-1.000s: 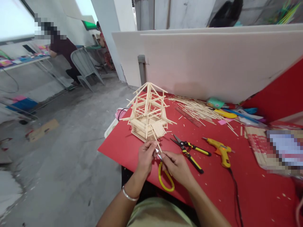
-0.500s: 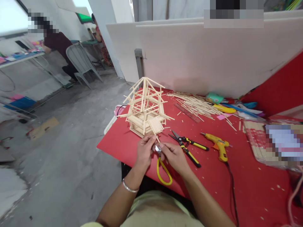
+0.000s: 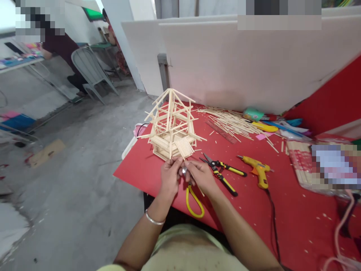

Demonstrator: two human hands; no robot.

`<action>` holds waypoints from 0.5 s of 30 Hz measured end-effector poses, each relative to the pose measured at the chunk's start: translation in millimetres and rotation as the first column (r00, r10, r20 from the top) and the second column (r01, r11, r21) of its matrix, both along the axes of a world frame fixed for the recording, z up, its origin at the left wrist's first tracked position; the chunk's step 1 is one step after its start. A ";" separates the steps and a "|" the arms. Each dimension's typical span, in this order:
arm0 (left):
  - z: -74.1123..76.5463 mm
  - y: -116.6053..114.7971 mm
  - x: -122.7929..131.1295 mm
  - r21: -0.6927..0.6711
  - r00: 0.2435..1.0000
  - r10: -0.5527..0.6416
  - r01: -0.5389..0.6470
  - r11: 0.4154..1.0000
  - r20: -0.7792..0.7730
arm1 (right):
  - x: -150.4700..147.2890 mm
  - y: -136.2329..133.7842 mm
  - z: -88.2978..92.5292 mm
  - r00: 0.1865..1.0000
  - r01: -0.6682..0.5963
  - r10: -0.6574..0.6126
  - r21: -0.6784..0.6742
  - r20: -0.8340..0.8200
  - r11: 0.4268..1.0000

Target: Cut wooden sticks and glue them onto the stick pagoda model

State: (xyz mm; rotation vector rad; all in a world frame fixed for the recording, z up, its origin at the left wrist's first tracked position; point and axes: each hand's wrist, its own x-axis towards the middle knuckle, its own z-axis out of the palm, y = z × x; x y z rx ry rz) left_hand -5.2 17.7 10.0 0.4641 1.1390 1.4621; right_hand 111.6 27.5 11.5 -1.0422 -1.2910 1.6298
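My left hand (image 3: 170, 175) is closed in a pinch on a thin wooden stick (image 3: 202, 192). Close beside it, my right hand (image 3: 201, 175) grips the same stick, whose lower end sticks out under the palm. Below both hands are yellow-handled scissors (image 3: 194, 205); their blades are mostly hidden by my fingers. Just beyond my fingertips stands a small pagoda-like frame of wooden sticks (image 3: 172, 116), with a slatted panel (image 3: 184, 148) at its front. To the right of my right hand lie black-and-yellow pruning shears (image 3: 221, 171) with the jaws apart.
A yellow glue gun (image 3: 261, 171) with a cord lies on the red tabletop (image 3: 248, 226). Behind are loose sticks (image 3: 229, 122), a ruler (image 3: 220, 131) and a yellow cutter (image 3: 265, 127). Bundled sticks (image 3: 300, 165) lie right, pale boards (image 3: 254, 64) behind. A person sits by a chair (image 3: 91, 71).
The stick's lower end now shows below my right hand. Both hands have come closer together over the scissors, and the whole view has shifted slightly.
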 end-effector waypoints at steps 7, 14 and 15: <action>0.3 1.3 -1.3 -0.002 1.000 0.001 -0.001 1.000 0.003 | -3.8 4.0 -1.2 1.000 0.023 -0.022 -0.024 0.016 0.999; 1.0 2.5 -0.6 0.009 1.000 -0.004 0.004 1.000 -0.017 | -4.4 6.0 0.8 0.999 0.027 -0.026 -0.035 0.029 0.999; 0.7 2.5 -0.6 0.009 1.000 -0.004 0.004 1.000 -0.018 | -4.5 6.0 1.1 0.999 0.029 -0.028 -0.030 0.035 0.999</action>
